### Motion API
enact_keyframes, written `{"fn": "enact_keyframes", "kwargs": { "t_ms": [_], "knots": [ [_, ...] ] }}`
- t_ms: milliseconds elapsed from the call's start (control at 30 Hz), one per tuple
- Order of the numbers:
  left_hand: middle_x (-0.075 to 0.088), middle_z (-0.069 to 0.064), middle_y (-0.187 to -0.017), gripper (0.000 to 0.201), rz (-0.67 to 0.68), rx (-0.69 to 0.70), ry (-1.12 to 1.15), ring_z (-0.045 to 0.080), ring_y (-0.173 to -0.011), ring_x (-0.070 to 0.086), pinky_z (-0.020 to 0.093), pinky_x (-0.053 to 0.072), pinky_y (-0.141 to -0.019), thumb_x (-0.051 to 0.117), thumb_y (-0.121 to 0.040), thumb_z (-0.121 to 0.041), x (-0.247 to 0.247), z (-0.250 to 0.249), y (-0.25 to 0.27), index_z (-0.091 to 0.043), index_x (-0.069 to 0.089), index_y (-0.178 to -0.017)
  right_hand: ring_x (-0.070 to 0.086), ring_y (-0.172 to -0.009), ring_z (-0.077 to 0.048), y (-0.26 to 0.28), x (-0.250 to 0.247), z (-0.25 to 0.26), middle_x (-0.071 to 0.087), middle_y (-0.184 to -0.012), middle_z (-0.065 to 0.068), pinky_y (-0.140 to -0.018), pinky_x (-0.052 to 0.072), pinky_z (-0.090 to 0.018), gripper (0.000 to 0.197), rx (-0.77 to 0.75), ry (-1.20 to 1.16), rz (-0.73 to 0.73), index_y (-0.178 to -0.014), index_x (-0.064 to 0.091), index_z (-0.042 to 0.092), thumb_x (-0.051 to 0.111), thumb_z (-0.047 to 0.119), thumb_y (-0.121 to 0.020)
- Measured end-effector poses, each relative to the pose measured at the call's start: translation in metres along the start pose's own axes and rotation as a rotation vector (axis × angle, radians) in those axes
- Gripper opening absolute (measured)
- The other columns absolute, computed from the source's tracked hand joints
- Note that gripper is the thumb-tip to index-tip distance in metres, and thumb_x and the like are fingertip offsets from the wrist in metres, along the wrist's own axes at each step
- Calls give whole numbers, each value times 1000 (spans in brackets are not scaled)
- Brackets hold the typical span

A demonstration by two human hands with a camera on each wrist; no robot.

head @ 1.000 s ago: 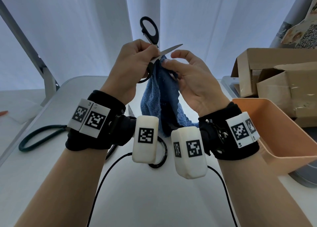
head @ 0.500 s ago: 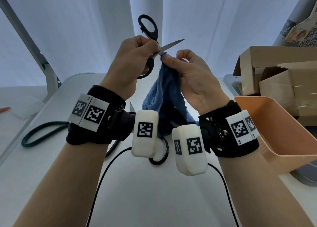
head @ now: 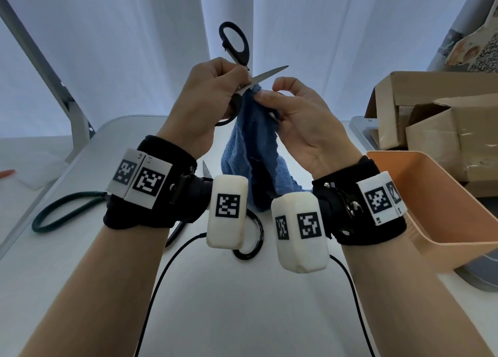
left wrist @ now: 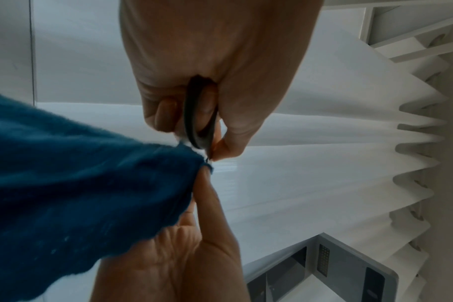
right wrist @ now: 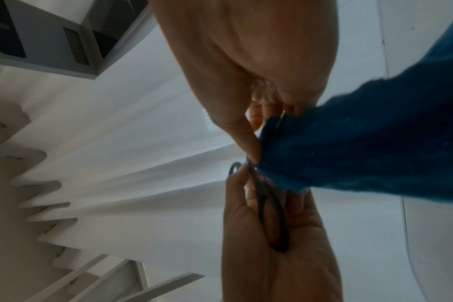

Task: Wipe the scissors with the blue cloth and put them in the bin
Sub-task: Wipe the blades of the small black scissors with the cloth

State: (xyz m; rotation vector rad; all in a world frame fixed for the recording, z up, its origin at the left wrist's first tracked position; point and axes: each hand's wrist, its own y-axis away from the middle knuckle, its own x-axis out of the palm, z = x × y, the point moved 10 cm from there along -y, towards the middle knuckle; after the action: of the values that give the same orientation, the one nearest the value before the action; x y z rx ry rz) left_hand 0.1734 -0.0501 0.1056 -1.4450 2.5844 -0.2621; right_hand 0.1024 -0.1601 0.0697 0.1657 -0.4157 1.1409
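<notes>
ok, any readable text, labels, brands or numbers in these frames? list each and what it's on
No readable words, brands or numbers in any view.
Square black-and-white coded markers, not text: on the left wristband tags and white left wrist block.
Same kind of markers on the right wristband tags and white right wrist block.
Scissors, blue cloth, orange bin, cardboard boxes: no print visible.

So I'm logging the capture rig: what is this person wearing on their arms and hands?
Both forearms are bare, with no sleeves or gloves. The left hand and right hand each have a black fabric wrist band carrying white plates printed with black square-code markers, plus a rounded cream camera pod under the wrist, also marked. Thin black cables run back from the pods.
</notes>
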Motion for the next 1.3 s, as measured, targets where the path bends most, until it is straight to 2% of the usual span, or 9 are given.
{"fn": "enact_keyframes", "kwargs": {
  "t_ms": [200, 300, 467, 600, 667, 767, 900, 1000, 1300],
  "knots": [
    [41, -2, -59, 22, -4, -5, -6, 5, -39, 31, 16, 30, -44, 57, -96, -10, -1, 1, 0, -14, 55, -75, 66, -68, -19, 1, -1, 1, 64, -86, -12, -62, 56, -26, 21, 3, -46, 9, -91, 50, 11, 64, -4, -90],
    [41, 7, -66, 22, 18, -2, -17, 6, -40, 30, 17, 29, -46, 57, -96, -9, 2, -1, 1, -13, 53, -74, 64, -71, -17, -1, 0, 3, 61, -92, -14, -64, 55, -24, 20, -13, -8, 17, -92, 51, 11, 62, -6, -91],
    [38, 13, -91, 20, 43, 11, 30, 25, -63, 22, 37, 19, -62, 60, -93, -12, 1, -7, 3, -15, 52, -75, 65, -68, -16, 2, 5, -2, 64, -86, -10, -61, 56, -27, 15, 39, -111, 57, -104, 54, 8, 64, 5, -94],
    [41, 11, -85, 19, 68, 18, 47, 28, -80, 30, 35, 26, -63, 62, -89, -12, 0, -7, 3, -16, 54, -72, 64, -89, -23, -3, 7, -2, 64, -101, -15, -84, 55, -32, 34, 43, -168, 92, -122, 52, 5, 58, -7, -92],
    [43, 10, -83, 21, 83, 21, 22, 27, -77, 33, 33, 28, -63, 61, -90, -11, 4, -7, 4, -16, 53, -72, 60, -84, -21, -4, 6, -2, 63, -93, -11, -83, 49, -32, 24, 49, -119, 90, -109, 56, 3, 54, -10, -89],
    [44, 12, -89, 21, 89, 25, -11, 21, -67, 38, 24, 32, -57, 60, -94, -10, 11, -7, 5, -15, 50, -75, 56, -69, -17, -3, 3, -2, 57, -75, -6, -68, 49, -27, 19, 48, -89, 66, -79, 54, 8, 49, -7, -90],
    [41, 12, -90, 22, 68, 26, -28, 11, -53, 29, 19, 25, -49, 58, -94, -8, 11, -6, 6, -15, 49, -76, 55, -59, -15, -2, 3, -1, 55, -67, -4, -59, 50, -25, 24, 17, -65, 43, -74, 52, 8, 47, -7, -92],
    [41, 13, -90, 23, 55, 24, -27, 8, -47, 28, 16, 26, -46, 58, -94, -8, 9, -7, 6, -16, 49, -74, 55, -63, -16, -3, 4, 1, 56, -71, -6, -65, 51, -26, 22, -8, -33, 48, -78, 53, 8, 46, -9, -91],
    [43, 12, -90, 23, 51, 8, -29, 11, -54, 29, 19, 26, -49, 59, -93, -9, 9, -5, 5, -16, 50, -73, 53, -65, -17, -4, 3, 2, 54, -73, -7, -66, 49, -27, 21, -32, 7, 46, -81, 53, 8, 45, -8, -92]
  ]
}}
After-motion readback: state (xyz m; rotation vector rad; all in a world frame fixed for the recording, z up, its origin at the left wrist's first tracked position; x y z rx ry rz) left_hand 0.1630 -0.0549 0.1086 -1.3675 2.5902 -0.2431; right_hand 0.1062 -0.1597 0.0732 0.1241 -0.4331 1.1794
